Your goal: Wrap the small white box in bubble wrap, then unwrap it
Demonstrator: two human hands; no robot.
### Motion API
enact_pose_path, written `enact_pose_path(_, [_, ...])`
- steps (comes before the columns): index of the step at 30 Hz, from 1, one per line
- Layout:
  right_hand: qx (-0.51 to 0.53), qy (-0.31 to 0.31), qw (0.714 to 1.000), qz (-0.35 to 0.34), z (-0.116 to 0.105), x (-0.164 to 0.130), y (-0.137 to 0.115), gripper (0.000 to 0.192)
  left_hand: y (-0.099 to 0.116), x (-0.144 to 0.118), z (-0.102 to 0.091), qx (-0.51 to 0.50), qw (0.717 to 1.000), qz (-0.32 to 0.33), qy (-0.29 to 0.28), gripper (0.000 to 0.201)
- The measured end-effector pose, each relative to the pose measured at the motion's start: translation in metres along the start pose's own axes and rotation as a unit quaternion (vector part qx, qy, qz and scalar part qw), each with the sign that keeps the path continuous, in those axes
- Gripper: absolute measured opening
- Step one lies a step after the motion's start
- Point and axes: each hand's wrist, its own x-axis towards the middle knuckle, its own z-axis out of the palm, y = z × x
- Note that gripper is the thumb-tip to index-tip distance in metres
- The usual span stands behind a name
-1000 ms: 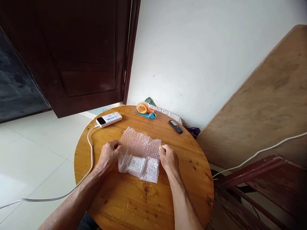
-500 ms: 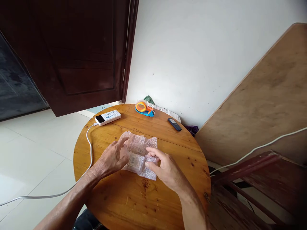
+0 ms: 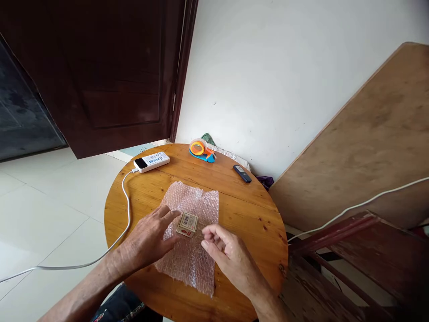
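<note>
A sheet of bubble wrap (image 3: pixel 194 264) lies spread flat on the round wooden table (image 3: pixel 248 223). A small tan box with a label (image 3: pixel 187 222) rests on its middle. My left hand (image 3: pixel 150 239) lies flat on the wrap's left part, fingers apart, fingertips just beside the box. My right hand (image 3: pixel 228 252) hovers over the wrap's right side, fingers loosely curled, holding nothing, a little right of the box.
At the table's far side lie a white power bank (image 3: pixel 151 161) with a white cable (image 3: pixel 125 210) trailing off the left edge, an orange and blue tape dispenser (image 3: pixel 201 150) and a dark remote (image 3: pixel 242 173). A wooden board (image 3: pixel 365 143) leans at the right.
The bubble wrap was folded over the box; now it is spread flat and the box lies uncovered. Both hands have let go of the wrap.
</note>
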Motion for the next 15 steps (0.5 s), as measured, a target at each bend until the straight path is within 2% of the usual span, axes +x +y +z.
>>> enact_pose_path(2, [-0.053,0.056,0.997,-0.029,0.01,0.012,-0.004,0.032,0.001,0.006,0.01,0.003,0.998,0.052,0.027,0.068])
enact_pose_path(4, [-0.115,0.077,0.989,-0.061,0.023,0.023,-0.005,0.052,-0.002,0.01,0.022,-0.011,0.997,0.075,0.022,0.088])
enact_pose_path(5, [-0.141,0.076,0.984,-0.072,0.028,0.027,-0.004,0.055,-0.005,0.011,0.028,-0.02,0.997,0.075,0.006,0.095])
enact_pose_path(8, [-0.167,0.069,0.98,-0.087,0.033,0.031,0.002,0.046,-0.013,0.01,0.046,-0.017,0.997,0.054,-0.045,0.109])
enact_pose_path(11, [-0.135,0.121,0.981,-0.064,0.01,0.023,0.017,0.039,-0.015,0.009,0.055,0.014,0.996,0.051,-0.073,0.112])
enact_pose_path(15, [-0.156,0.228,0.961,0.019,-0.044,0.01,0.055,0.043,-0.011,0.019,0.055,0.04,0.995,0.061,-0.069,0.108])
